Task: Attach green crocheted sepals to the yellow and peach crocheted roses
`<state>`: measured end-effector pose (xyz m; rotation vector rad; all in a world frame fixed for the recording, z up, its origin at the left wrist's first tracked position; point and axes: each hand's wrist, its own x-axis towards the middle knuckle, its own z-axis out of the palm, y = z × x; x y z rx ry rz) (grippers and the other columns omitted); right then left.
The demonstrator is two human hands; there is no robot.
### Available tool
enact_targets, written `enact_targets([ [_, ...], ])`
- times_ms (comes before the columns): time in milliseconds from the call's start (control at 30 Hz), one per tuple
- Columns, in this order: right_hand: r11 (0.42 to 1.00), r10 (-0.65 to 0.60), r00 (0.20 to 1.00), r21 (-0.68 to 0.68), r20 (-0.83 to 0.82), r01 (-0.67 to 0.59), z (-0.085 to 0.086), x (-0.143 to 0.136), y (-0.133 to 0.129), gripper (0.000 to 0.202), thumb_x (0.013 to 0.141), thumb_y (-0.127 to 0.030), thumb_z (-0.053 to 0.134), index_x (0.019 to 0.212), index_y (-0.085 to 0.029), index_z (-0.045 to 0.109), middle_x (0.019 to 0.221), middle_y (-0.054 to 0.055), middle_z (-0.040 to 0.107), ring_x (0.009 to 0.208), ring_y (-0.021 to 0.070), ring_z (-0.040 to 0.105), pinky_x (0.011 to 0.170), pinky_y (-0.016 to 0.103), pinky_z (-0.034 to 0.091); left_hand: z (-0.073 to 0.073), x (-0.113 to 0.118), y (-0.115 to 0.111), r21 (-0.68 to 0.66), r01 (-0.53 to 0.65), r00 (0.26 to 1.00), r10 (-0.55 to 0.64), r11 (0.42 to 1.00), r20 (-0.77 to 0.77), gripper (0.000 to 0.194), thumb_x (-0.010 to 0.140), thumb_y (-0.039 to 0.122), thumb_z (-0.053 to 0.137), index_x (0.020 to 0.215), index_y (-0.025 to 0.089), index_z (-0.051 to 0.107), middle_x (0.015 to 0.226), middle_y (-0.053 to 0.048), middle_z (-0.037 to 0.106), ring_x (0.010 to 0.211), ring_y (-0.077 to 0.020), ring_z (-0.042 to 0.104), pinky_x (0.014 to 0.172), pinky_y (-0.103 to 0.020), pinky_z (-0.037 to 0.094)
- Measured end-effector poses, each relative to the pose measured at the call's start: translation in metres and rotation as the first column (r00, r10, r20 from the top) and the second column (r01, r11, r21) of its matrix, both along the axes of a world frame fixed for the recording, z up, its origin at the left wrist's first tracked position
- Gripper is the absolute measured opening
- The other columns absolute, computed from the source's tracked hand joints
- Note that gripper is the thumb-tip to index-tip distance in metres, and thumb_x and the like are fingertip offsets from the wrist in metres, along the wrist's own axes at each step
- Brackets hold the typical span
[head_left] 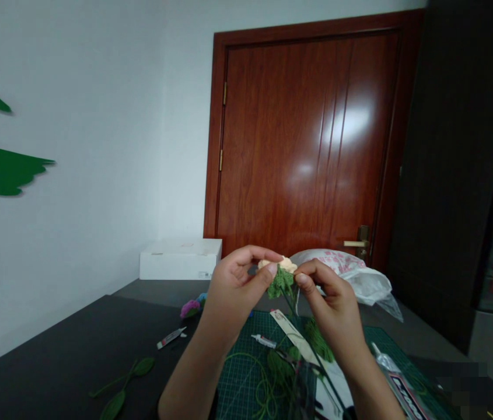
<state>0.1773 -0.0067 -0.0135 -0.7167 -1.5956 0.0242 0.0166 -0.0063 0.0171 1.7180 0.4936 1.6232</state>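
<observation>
Both hands are raised over the table around a crocheted flower (pixel 289 265) with cream petals and a green base (pixel 280 283). My left hand (pixel 246 274) pinches the flower from the left, its thumb at the green base and a finger on the petals. At the right edge of the flower, the thumb and forefinger of my right hand (pixel 327 291) are pressed together. A thin dark green stem (pixel 316 357) slants down from the base toward the lower right. Beneath my right fingertips hangs a short pale thread (pixel 297 303).
Green cutting mats (pixel 240 379) carry green yarn (pixel 279 373), a ruler (pixel 292 332) and glue tubes (pixel 265 341). Crocheted leaves (pixel 115 402) and a purple flower (pixel 189 308) lie left. Behind stand a white box (pixel 180 259) and a plastic bag (pixel 360 277).
</observation>
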Motion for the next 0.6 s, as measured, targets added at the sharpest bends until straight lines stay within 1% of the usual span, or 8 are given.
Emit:
enact_targets([
  [133,0.998,-0.050,0.998,0.023,0.027,0.050,0.000,-0.001,-0.001,0.024,0.094,-0.027,0.055,0.072,-0.020,0.057,0.063,-0.004,0.054,0.058,0.0119,0.050,0.053,0.022,0.034,0.000,0.000,0.000,0.008,-0.004,1.000,0.004,1.000,-0.011,0.007,0.082,0.017,0.065,0.088,0.016,0.070,0.088,-0.004,0.073,0.079,-0.0136,0.067,0.071,-0.023,0.054],
  [300,0.998,-0.055,0.998,0.029,0.001,0.055,-0.002,-0.006,0.000,0.025,0.094,-0.026,0.055,0.070,-0.020,0.053,0.060,-0.005,0.050,0.055,0.0108,0.047,0.052,0.021,0.033,0.000,0.000,-0.002,0.022,-0.045,0.998,0.046,0.999,-0.046,0.009,0.083,0.017,0.064,0.090,0.015,0.069,0.090,-0.006,0.073,0.081,-0.0153,0.067,0.071,-0.025,0.053],
  [433,0.992,-0.123,0.992,-0.018,-0.024,0.123,-0.006,-0.013,0.001,0.022,0.093,-0.025,0.055,0.071,-0.021,0.053,0.059,-0.005,0.050,0.053,0.0107,0.047,0.052,0.022,0.034,-0.001,0.000,0.001,0.023,-0.075,0.995,0.077,0.997,-0.068,0.011,0.083,0.017,0.063,0.092,0.015,0.069,0.095,-0.008,0.073,0.086,-0.0178,0.068,0.073,-0.028,0.054],
  [500,0.993,-0.088,0.995,-0.083,-0.042,0.084,-0.006,-0.012,0.001,0.014,0.091,-0.026,0.059,0.078,-0.021,0.054,0.061,-0.006,0.053,0.054,0.0114,0.050,0.053,0.022,0.036,-0.002,0.000,0.004,0.022,-0.095,0.994,0.096,0.995,-0.054,0.012,0.083,0.018,0.063,0.093,0.015,0.068,0.095,-0.008,0.073,0.087,-0.0179,0.068,0.075,-0.029,0.055],
  [600,0.984,0.018,0.999,-0.178,-0.035,-0.024,-0.004,-0.006,0.000,0.008,0.089,-0.027,0.062,0.088,-0.022,0.056,0.069,-0.004,0.060,0.061,0.0131,0.057,0.057,0.023,0.042,-0.003,-0.002,0.010,0.013,-0.141,0.990,0.141,0.990,0.002,0.012,0.082,0.018,0.064,0.094,0.016,0.067,0.093,-0.007,0.073,0.084,-0.0167,0.068,0.074,-0.029,0.056],
])
